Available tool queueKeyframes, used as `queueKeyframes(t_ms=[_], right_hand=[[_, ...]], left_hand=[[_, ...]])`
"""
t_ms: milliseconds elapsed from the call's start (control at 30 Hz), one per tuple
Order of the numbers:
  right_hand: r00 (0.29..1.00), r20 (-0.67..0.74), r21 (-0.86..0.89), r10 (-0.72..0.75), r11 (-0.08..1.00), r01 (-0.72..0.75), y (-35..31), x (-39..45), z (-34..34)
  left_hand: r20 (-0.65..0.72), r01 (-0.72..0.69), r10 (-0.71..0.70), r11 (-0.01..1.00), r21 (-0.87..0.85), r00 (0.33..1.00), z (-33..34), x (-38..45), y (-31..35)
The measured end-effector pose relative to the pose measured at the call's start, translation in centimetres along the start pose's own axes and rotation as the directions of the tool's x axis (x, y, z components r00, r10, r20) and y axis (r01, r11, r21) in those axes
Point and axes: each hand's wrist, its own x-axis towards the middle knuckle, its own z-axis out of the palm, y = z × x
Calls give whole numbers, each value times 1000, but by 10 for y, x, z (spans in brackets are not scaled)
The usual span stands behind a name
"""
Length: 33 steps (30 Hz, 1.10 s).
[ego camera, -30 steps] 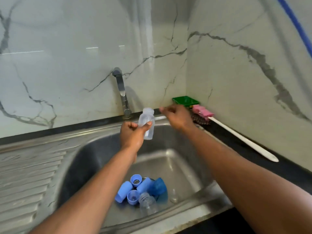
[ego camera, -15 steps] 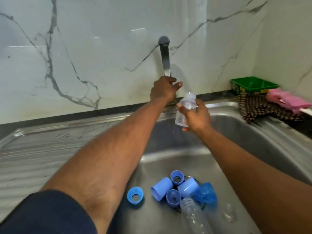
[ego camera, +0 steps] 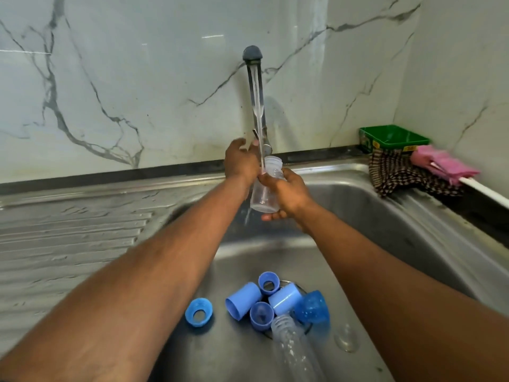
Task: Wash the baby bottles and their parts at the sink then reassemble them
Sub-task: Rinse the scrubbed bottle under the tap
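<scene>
Water now runs from the tap (ego camera: 254, 86), which was dry half a second ago. My left hand (ego camera: 240, 161) rests at the tap base, fingers loosely curled, holding nothing. My right hand (ego camera: 286, 193) grips the clear bottle (ego camera: 266, 186) under the stream: rinsing has begun. The green tub (ego camera: 394, 139) carries a label, unreadable.

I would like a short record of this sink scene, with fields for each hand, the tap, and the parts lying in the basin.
right hand: grips clear bottle upright, mouth up
left hand: at the tap's base, beside the bottle; grip unclear
tap: running, stream falls at the bottle's mouth
basin: blue caps and rings, second clear bottle lying down
counter, right: green tray, checked cloth, pink brush
</scene>
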Motion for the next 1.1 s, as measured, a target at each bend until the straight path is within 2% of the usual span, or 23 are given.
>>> queueKeyframes(t_ms=[100,133,233,367,467,533,600,667,733,800,833,900,967,1033,1100], right_hand=[[1000,7,11,-1,1000,1,-9,2,6],[1000,21,-4,-14,1000,14,-11,3,9],[999,43,-32,-24,999,25,-15,3,21],[984,138,115,113,985,-129,-22,-3,23],[943,180,343,280,881,-327,-35,-1,14],[912,132,460,388,791,-404,-46,1,15],[906,83,517,414,760,-394,-51,3,18],[915,78,505,397,775,-379,-51,4,22],[913,125,500,388,770,-396,-47,3,27],[904,193,454,381,782,-427,-41,0,26],[908,176,362,381,832,-420,-38,-2,24],[945,64,63,319,944,-323,-29,-7,15],[985,-27,-168,173,970,-175,-14,-10,3],[998,-46,-224,52,973,-61,-6,-16,-5],[997,-62,-279,-48,960,29,-6,-18,-8]], left_hand=[[236,141,-132,990,-21,963,-13,-25,-18],[278,172,-150,984,-56,949,-15,-32,-23],[281,189,-145,972,-137,949,-21,-50,-33],[266,100,-57,984,-150,962,-36,-71,-32],[304,-32,49,998,-59,951,-40,-78,-30],[257,-189,169,981,54,952,-41,-76,-30],[95,-245,236,964,104,967,-43,-70,-28],[-29,-249,254,961,118,967,-50,-66,-28],[-50,-202,209,973,110,977,-55,-64,-29],[-66,-87,87,996,10,994,-59,-66,-30],[-75,-19,14,998,-56,997,-59,-66,-30],[-52,64,-70,992,-105,996,-59,-65,-30],[63,100,-95,993,-65,993,-58,-68,-28],[200,110,-92,990,-83,976,-52,-72,-26],[235,91,-58,987,-131,970,-48,-75,-21]])
